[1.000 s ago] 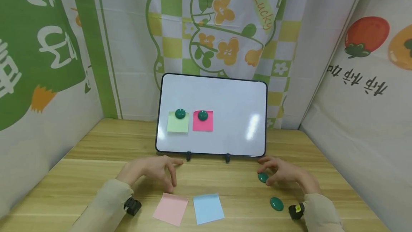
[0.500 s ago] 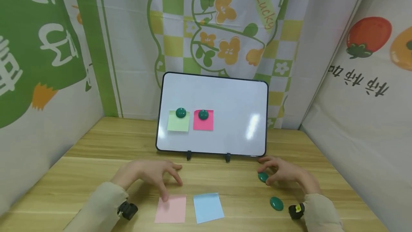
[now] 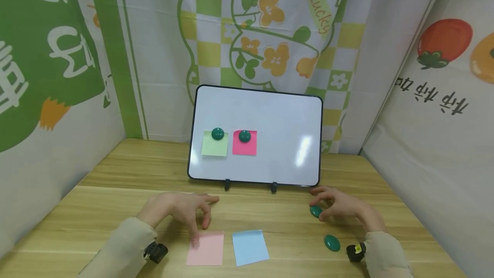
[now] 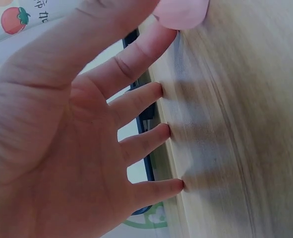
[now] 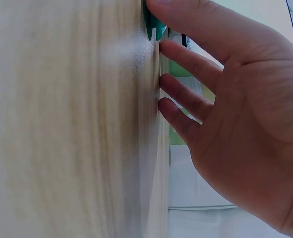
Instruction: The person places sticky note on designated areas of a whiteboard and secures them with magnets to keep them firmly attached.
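Note:
My left hand (image 3: 181, 211) reaches over the table, its thumb on the upper left corner of a light pink sticky note (image 3: 208, 252). In the left wrist view the same note (image 4: 183, 12) shows by the thumb and index finger, while the other fingertips touch the wood. My right hand (image 3: 341, 207) holds a round green magnet (image 3: 315, 211) on the table between thumb and index finger. The right wrist view shows this magnet (image 5: 155, 22) edge-on, partly hidden by the thumb. A second green magnet (image 3: 332, 243) lies nearer the right wrist.
A light blue sticky note (image 3: 250, 248) lies right of the pink one. Behind stands a whiteboard (image 3: 285, 128) on small black feet. Green magnets hold a pale green note (image 3: 214, 147) and a bright pink note (image 3: 245, 147) on it. Printed curtains (image 3: 154, 55) enclose the table.
The light pink note has turned from slanted to nearly straight, with the left thumb moving down onto it. The right hand and its magnet have stayed in place.

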Tool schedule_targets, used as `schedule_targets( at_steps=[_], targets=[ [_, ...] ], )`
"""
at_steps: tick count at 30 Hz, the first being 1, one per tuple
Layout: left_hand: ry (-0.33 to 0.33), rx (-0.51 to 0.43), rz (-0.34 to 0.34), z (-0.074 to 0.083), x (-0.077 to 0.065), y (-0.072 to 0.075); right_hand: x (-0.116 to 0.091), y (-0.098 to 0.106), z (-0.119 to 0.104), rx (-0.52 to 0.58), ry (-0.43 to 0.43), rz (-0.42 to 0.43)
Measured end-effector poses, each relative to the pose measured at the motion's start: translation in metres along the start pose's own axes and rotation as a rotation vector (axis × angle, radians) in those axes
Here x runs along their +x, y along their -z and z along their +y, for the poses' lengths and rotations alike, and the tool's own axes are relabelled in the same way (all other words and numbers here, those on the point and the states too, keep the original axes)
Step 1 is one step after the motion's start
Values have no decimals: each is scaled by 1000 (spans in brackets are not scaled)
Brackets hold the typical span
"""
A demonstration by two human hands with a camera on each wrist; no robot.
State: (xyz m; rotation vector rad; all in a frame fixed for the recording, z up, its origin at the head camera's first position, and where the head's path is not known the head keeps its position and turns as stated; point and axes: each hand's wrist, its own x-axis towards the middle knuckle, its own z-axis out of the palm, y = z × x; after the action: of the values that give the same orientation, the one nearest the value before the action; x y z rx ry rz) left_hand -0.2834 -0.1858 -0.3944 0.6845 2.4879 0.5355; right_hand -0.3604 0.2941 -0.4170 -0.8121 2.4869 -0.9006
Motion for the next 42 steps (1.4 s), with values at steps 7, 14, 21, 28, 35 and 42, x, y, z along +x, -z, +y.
schedule_targets(
  at_steps=[7,14,21,28,35,42],
  targets=[
    [25,-1,12,3,-1,-1,-1,1,0,-1,16,-2],
    [-12,-9,33,-2,5,-3,-1,0,3,-7,32,-3],
    [-35,-55,45,-7,8,-2,-1,-1,6,3,40,-2],
    [-89,-29,118,-13,13,2,-1,0,8,-10,38,32],
    [-164,-19,255,-21,19,4,-1,4,6,-33,36,46],
    [-236,99,413,-23,24,4,-4,8,-3,-48,40,51]
  ],
)
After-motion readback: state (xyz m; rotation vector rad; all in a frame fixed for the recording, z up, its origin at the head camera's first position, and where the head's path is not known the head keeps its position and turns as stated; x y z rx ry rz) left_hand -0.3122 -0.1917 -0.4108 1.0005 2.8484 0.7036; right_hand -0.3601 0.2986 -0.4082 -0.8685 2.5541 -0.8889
